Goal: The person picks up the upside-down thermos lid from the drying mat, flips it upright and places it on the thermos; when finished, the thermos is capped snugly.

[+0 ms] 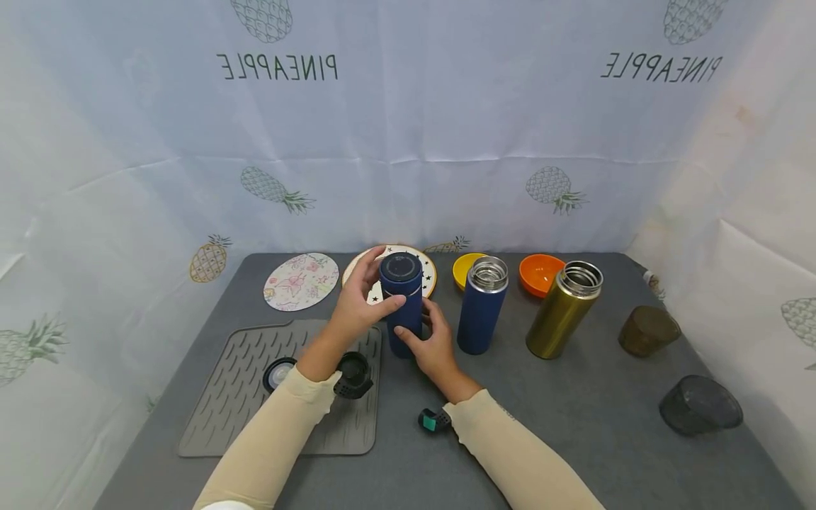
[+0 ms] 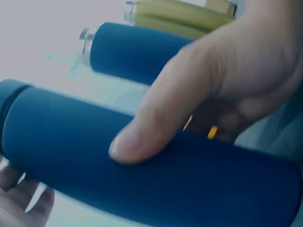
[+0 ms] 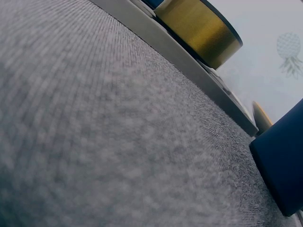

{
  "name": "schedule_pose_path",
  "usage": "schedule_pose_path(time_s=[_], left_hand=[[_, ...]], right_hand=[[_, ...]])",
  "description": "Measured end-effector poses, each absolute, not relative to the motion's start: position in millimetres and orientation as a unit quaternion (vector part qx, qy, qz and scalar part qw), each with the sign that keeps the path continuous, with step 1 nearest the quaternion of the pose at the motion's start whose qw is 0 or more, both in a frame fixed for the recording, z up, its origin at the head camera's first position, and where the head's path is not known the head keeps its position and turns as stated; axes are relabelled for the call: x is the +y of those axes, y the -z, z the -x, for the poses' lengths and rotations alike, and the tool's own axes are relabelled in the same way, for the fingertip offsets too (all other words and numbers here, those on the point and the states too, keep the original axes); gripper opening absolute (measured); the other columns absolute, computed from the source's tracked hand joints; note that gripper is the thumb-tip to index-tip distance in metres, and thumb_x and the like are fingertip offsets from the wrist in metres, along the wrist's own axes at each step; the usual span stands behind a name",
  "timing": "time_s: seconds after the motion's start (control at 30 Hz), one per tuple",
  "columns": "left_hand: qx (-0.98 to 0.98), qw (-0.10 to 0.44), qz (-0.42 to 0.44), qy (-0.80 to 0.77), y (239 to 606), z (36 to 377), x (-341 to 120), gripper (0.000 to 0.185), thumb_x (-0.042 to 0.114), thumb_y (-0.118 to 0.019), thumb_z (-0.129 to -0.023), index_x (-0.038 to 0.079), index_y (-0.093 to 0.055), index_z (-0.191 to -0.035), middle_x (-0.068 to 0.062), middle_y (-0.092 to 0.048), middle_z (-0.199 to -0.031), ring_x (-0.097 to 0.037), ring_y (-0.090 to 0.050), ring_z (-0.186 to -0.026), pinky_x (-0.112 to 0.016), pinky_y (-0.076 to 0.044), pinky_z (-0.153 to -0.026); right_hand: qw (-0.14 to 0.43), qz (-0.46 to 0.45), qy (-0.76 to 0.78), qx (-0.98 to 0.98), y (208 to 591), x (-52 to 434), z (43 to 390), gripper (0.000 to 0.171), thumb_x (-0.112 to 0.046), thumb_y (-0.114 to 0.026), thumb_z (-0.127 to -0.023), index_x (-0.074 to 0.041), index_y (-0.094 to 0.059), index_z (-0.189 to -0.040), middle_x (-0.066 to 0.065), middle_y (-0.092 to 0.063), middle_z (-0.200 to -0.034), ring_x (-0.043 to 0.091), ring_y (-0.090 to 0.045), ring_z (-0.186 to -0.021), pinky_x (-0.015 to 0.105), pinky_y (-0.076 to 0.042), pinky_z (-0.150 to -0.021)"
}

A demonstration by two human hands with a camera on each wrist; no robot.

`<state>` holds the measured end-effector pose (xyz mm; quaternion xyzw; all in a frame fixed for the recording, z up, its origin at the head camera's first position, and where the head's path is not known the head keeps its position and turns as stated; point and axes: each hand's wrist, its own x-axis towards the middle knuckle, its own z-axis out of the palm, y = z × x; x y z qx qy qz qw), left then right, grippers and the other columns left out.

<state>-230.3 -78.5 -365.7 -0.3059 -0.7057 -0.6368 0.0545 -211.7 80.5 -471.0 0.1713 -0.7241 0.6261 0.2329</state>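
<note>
**Capped blue flask held in both your hands**

Your left hand (image 1: 359,301) curls around the cap end of the dark blue flask (image 1: 402,303), thumb pressed on its matte side. The flask stands upright on the grey table (image 1: 574,439), just right of the ribbed mat (image 1: 242,382), its round lid closed. Your right hand (image 1: 433,345) grips the lower body. Further right stand an uncapped blue flask (image 1: 482,306) and a gold flask (image 1: 564,309).

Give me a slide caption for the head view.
Both hands, left hand and right hand, hold a capped blue flask upright on the grey table.
</note>
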Motion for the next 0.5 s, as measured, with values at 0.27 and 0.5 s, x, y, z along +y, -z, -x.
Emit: schedule_pose_path(time_s=[0.27,0.5], left_hand=[[-0.737,0.051,0.213,0.639,361.3,225.3,-52.4,0.092,0.011,-0.078,-0.081,0.013,-0.023,-0.155,-0.015,-0.042,-0.142,-0.027,-0.050,-0.122,-0.045,-0.044,-0.097],[-0.733,0.100,0.213,0.638,370.6,234.9,-46.6,0.090,0.015,-0.080,-0.081,0.013,-0.026,-0.153,-0.015,-0.047,-0.137,-0.025,-0.053,-0.117,-0.043,-0.046,-0.095]], right_hand=[[0.232,-0.180,-0.619,-0.728,471.9,81.0,211.2,0.060,-0.001,-0.077,-0.081,0.007,-0.049,-0.134,0.021,-0.056,-0.122,0.036,-0.055,-0.111,0.055,-0.044,-0.094],[0.226,-0.181,-0.622,-0.727,471.5,81.9,211.2,0.058,-0.001,-0.076,-0.082,0.007,-0.049,-0.133,0.022,-0.056,-0.120,0.037,-0.054,-0.111,0.056,-0.043,-0.095]])
